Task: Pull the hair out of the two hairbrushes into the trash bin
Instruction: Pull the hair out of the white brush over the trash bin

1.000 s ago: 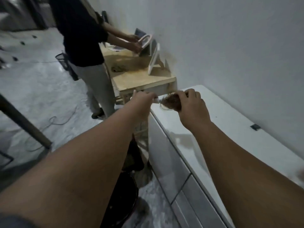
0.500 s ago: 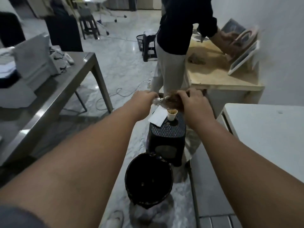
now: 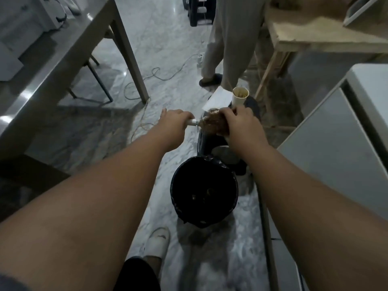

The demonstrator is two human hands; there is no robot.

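Above the floor, just beyond the black-lined trash bin (image 3: pixel 204 191), our left hand (image 3: pixel 173 122) clenches the hairbrush (image 3: pixel 206 122) handle while our right hand (image 3: pixel 238 122) grasps its brown hair clump (image 3: pixel 213 123), which we should peel off over the bin's mouth.

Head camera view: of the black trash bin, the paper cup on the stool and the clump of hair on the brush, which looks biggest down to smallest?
1. Trash bin, clearly largest.
2. Clump of hair.
3. Paper cup, though it sits farther away, so these two are close.

Brown hair (image 3: pixel 212 123), black trash bin (image 3: pixel 182 208), white handle (image 3: pixel 192 122).
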